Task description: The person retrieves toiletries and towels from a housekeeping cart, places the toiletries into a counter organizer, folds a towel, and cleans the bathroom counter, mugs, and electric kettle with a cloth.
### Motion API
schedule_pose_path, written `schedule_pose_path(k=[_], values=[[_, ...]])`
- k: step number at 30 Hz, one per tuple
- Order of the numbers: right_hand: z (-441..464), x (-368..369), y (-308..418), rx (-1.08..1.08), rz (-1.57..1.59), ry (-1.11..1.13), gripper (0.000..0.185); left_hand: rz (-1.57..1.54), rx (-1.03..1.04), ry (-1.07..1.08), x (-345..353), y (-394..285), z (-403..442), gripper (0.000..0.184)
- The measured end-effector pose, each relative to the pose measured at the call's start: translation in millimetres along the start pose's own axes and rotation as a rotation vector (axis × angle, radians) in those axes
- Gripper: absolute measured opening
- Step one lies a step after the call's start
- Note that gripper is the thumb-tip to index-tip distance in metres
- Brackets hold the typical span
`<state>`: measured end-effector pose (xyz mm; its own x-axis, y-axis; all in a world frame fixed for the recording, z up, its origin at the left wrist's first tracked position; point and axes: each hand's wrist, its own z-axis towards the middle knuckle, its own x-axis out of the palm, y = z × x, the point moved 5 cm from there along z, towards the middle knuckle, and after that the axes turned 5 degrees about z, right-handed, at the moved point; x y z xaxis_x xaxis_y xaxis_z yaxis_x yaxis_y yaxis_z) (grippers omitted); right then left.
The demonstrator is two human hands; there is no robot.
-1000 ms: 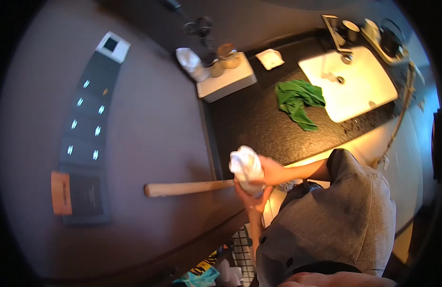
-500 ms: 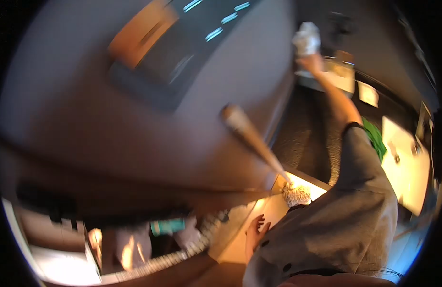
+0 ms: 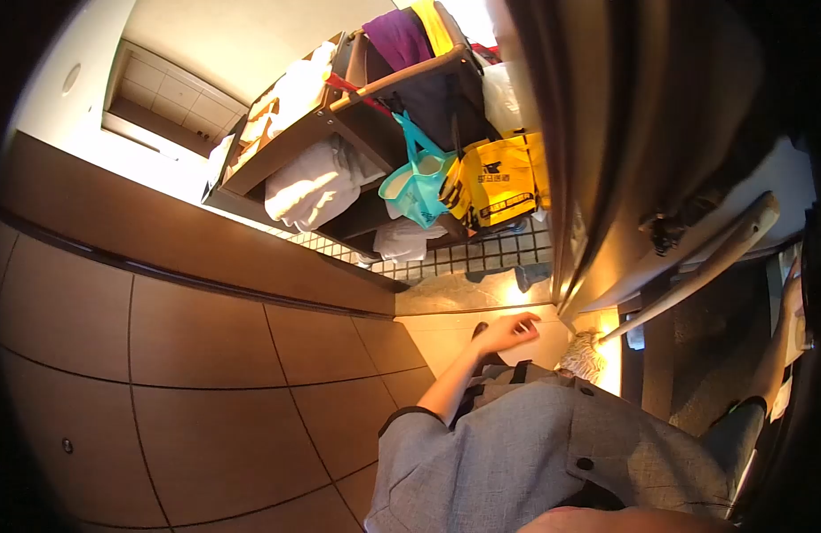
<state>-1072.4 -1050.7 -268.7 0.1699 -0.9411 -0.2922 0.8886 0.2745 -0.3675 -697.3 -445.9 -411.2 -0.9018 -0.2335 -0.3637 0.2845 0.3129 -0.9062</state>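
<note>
My left hand is held low in front of my body, with loosely bent fingers and nothing visible in them. A string mop head is to its right. The mop's pale wooden handle slants up to the right, and neither hand touches it. My right hand is reached out at the far right edge of the view, where its fingers are dark and mostly hidden. Whether it holds anything cannot be made out.
A housekeeping cart with white towels stands in the corridor. A teal bag and a yellow bag hang from it. A dark door rises close on the right; a brown panelled wall runs on the left.
My view has swung left, from the dark door and room to the corridor with the cart. The white cloth that was in my right hand no longer shows clearly.
</note>
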Motion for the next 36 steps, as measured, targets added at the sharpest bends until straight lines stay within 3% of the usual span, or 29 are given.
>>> schedule_pose_path(k=[1,3,4,5,7,9,12,13,14,16,17,18,19,21,23,24,25,27,28,29,30,31,35,36], values=[[4,-11,1,-0.027,0.072,0.023,0.049,-0.078,-0.063,-0.037,-23,14,1,0.031],[26,-82,47,0.155,0.151,0.177,0.049,-0.369,-0.214,-0.179,-70,37,-1,0.027],[36,-119,68,0.220,0.188,0.212,0.050,-0.514,-0.179,-0.240,-95,42,-6,0.028],[11,-129,64,0.020,0.333,-0.176,0.051,-0.535,-0.251,-0.348,-120,54,-8,0.025],[-39,-115,44,0.084,0.222,-0.067,0.049,-0.698,-0.268,-0.573,-167,96,-12,0.021],[-91,-118,14,0.109,0.241,0.082,0.050,-0.627,-0.249,-0.724,-224,122,-18,0.017],[-169,-193,-8,0.434,0.173,0.062,0.035,-0.548,-0.108,-0.892,-311,156,-16,0.014],[-179,-216,2,0.537,0.146,0.060,0.031,-0.512,-0.066,-0.950,-337,169,-15,0.013],[-178,-262,38,0.776,0.166,-0.012,0.026,-0.447,0.010,-1.000,-363,175,-14,0.013],[-240,-299,51,1.019,-0.284,-0.140,0.025,-0.264,0.069,-1.054,-414,189,0,0.016],[-248,-330,83,1.156,-0.220,-0.027,0.027,-0.146,0.048,-1.063,-435,201,8,0.018],[-273,-346,108,1.511,-0.073,0.129,0.025,0.073,0.116,-1.142,-452,198,12,0.020],[-291,-360,136,1.652,0.065,0.080,0.020,0.291,0.188,-1.205,-460,192,15,0.022],[-352,-370,183,2.011,1.233,0.510,0.021,0.526,0.036,-1.100,-477,228,34,0.024],[-289,-446,277,1.928,1.206,1.041,0.029,0.256,-0.101,-1.069,-484,279,43,0.024],[-285,-470,302,1.815,1.048,1.356,0.030,-0.118,-0.302,-1.060,-479,295,38,0.022],[-299,-488,314,1.506,0.874,1.614,0.031,-0.486,-0.506,-1.023,-468,308,28,0.020],[-341,-523,332,1.287,0.650,1.962,0.029,-0.192,-0.544,-1.179,-454,399,28,0.017],[-352,-540,342,1.213,0.629,2.015,0.029,-0.146,-0.653,-0.778,-448,524,55,0.019],[-355,-549,348,1.179,0.660,2.008,0.029,-0.633,-0.789,-0.883,-436,424,20,0.023],[-351,-554,358,1.137,0.693,2.000,0.030,-0.574,-0.746,-0.950,-436,448,24,0.026],[-346,-558,369,1.091,0.726,1.996,0.030,-0.532,-0.709,-0.878,-440,500,36,0.030],[-329,-603,395,0.897,0.804,2.032,0.031,-0.121,-0.360,-0.971,-472,543,64,0.053],[-337,-605,390,0.996,0.726,2.072,0.032,-0.066,-0.301,-0.985,-479,554,72,0.059]])
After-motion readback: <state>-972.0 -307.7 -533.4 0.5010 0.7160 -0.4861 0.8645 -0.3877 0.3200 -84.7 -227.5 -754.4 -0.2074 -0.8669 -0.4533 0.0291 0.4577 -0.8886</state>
